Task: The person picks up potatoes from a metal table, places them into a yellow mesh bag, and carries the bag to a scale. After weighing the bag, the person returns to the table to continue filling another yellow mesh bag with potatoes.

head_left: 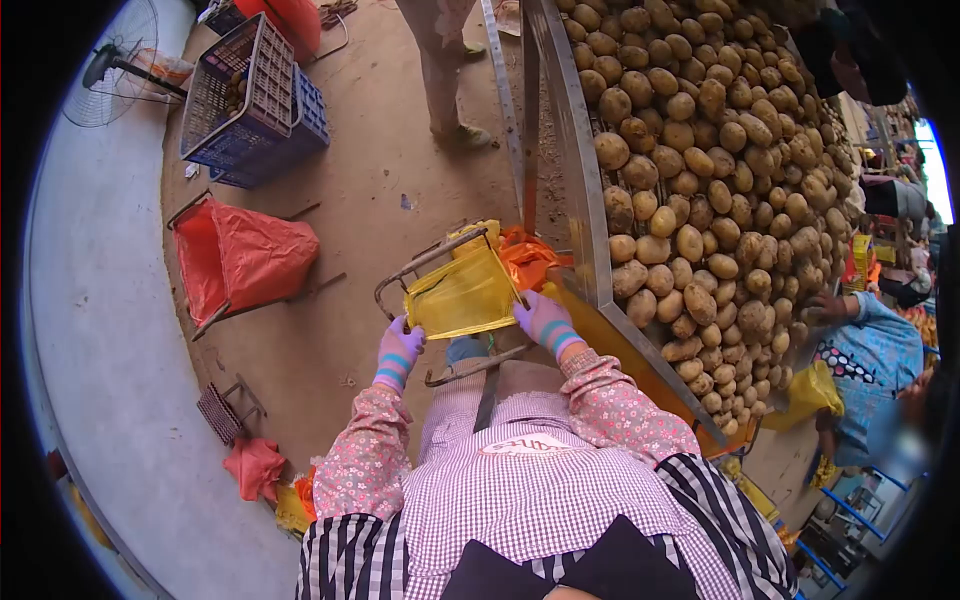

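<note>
A yellow mesh bag (pixel 463 293) hangs with its mouth spread on a rusty metal frame in front of me. My left hand (pixel 399 350), in a striped purple glove, is closed on the bag's left edge. At the right edge, my right hand (pixel 545 319) grips the same bag in a matching glove. Orange mesh (pixel 527 258) lies just beyond, beside the metal edge of the sorting table (pixel 590 200). Many potatoes (pixel 700 180) cover that table on the right.
A red bag on a frame (pixel 262 252) stands at left, below blue crates (pixel 240 110) and a fan (pixel 100 75). Someone's legs (pixel 440 70) are at the top. A co-worker in blue (pixel 870 350) reaches to the potatoes from the right. Red cloth (pixel 255 467) lies lower left.
</note>
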The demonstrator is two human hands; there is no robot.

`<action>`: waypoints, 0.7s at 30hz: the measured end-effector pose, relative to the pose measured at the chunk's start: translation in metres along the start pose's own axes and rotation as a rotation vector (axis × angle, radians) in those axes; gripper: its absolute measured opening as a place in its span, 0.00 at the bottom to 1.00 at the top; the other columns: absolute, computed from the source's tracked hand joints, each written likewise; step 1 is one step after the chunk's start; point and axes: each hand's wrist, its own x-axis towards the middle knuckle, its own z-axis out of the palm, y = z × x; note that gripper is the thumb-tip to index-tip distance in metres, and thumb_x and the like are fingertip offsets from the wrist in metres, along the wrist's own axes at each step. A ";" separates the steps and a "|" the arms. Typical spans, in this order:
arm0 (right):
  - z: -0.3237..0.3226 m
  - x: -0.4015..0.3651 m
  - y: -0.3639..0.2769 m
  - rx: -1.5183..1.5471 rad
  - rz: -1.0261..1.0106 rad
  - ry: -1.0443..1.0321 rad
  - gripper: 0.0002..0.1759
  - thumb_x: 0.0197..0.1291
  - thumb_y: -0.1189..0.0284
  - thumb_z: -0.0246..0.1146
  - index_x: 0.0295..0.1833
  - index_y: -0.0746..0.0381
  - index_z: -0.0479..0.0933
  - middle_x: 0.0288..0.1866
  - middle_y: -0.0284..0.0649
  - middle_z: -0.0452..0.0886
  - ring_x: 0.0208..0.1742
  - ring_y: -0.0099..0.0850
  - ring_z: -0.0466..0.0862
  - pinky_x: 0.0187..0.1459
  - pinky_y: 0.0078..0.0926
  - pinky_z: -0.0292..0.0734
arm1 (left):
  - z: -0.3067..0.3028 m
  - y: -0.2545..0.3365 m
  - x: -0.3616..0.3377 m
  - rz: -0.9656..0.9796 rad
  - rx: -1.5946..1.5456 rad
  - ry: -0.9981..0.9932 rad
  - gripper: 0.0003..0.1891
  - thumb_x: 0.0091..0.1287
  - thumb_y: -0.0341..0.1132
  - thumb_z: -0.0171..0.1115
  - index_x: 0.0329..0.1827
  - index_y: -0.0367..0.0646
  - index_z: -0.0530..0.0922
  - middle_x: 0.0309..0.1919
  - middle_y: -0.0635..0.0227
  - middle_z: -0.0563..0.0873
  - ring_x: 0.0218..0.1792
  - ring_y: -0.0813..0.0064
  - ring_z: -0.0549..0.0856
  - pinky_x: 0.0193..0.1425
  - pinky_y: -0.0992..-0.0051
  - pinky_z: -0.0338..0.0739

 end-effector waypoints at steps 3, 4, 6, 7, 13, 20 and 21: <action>0.009 0.010 -0.004 0.028 0.009 -0.018 0.28 0.73 0.49 0.55 0.67 0.55 0.79 0.63 0.51 0.85 0.64 0.51 0.84 0.66 0.46 0.77 | -0.007 -0.004 0.004 -0.040 -0.075 -0.020 0.22 0.70 0.34 0.61 0.66 0.35 0.81 0.29 0.67 0.86 0.24 0.81 0.80 0.30 0.77 0.76; 0.011 0.009 -0.005 0.050 0.024 -0.014 0.29 0.73 0.49 0.55 0.68 0.55 0.78 0.63 0.52 0.85 0.64 0.51 0.84 0.66 0.46 0.77 | -0.009 -0.007 0.010 -0.036 -0.093 -0.042 0.21 0.70 0.34 0.61 0.64 0.34 0.81 0.29 0.68 0.86 0.24 0.81 0.80 0.30 0.77 0.76; 0.012 0.013 -0.007 0.051 0.026 0.014 0.28 0.72 0.49 0.55 0.67 0.55 0.79 0.62 0.52 0.85 0.63 0.52 0.84 0.66 0.47 0.77 | -0.011 -0.013 0.019 -0.046 -0.111 -0.072 0.21 0.70 0.34 0.61 0.63 0.33 0.82 0.29 0.69 0.86 0.24 0.82 0.80 0.30 0.77 0.76; 0.008 0.014 -0.010 0.053 0.016 0.053 0.27 0.72 0.50 0.56 0.67 0.55 0.79 0.62 0.52 0.86 0.63 0.52 0.84 0.65 0.47 0.78 | -0.012 -0.010 0.023 -0.043 -0.109 -0.082 0.17 0.71 0.32 0.61 0.59 0.33 0.82 0.29 0.68 0.84 0.24 0.81 0.79 0.30 0.78 0.74; -0.004 0.025 -0.004 0.066 -0.025 0.016 0.27 0.71 0.49 0.56 0.64 0.55 0.80 0.61 0.52 0.86 0.63 0.53 0.84 0.64 0.46 0.78 | -0.014 0.007 0.024 -0.063 -0.202 -0.121 0.10 0.71 0.29 0.61 0.51 0.34 0.82 0.28 0.68 0.82 0.23 0.81 0.76 0.27 0.79 0.71; -0.003 0.016 -0.006 0.092 0.003 0.035 0.27 0.71 0.48 0.57 0.64 0.54 0.81 0.61 0.51 0.86 0.63 0.52 0.84 0.65 0.46 0.78 | -0.018 0.009 0.018 -0.060 -0.264 -0.168 0.11 0.70 0.31 0.63 0.51 0.35 0.83 0.28 0.68 0.83 0.22 0.81 0.75 0.28 0.79 0.71; -0.003 0.016 -0.005 0.092 -0.003 0.032 0.27 0.71 0.48 0.57 0.64 0.54 0.81 0.61 0.51 0.86 0.63 0.52 0.84 0.65 0.46 0.78 | -0.018 0.010 0.015 -0.060 -0.265 -0.162 0.11 0.70 0.31 0.63 0.51 0.35 0.83 0.28 0.68 0.83 0.22 0.81 0.75 0.28 0.79 0.71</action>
